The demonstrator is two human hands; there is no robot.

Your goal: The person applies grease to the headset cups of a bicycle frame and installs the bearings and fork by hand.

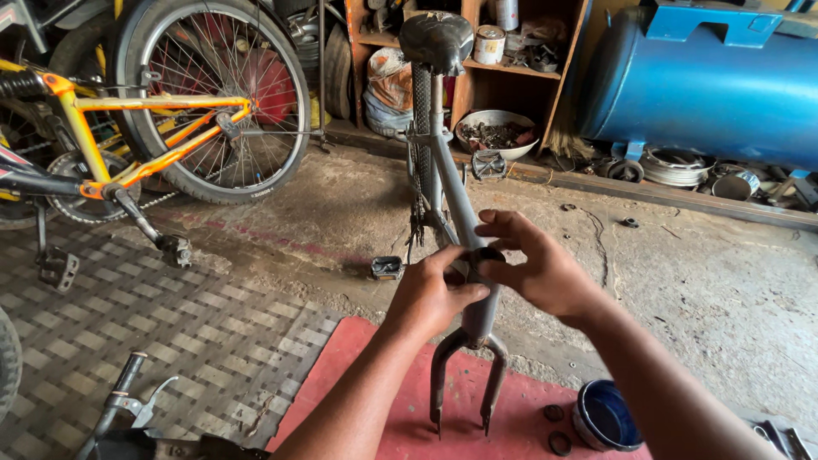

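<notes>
While both hands meet at the middle of the frame, they close around the head tube end of a grey metal bicycle frame [460,217], which stands upside down with its black saddle [435,40] at the top centre and its grey fork [464,375] pointing down onto a red mat [375,400] at the bottom. The left hand [433,294] wraps its fingers about the tube from the left, while the right hand [537,268] pinches what looks like a dark ring [487,254] against the tube, though the fingers hide most of it. Just right of the fork, low in the frame, sit a round blue tub [607,416] and two small dark rings [556,428] on the mat. An orange bicycle [145,136] with a spoked wheel fills the upper left, a big blue steel tank [707,81] lies at the upper right, and a wooden shelf [511,72] with tins and a bowl of parts stands behind the saddle.
</notes>
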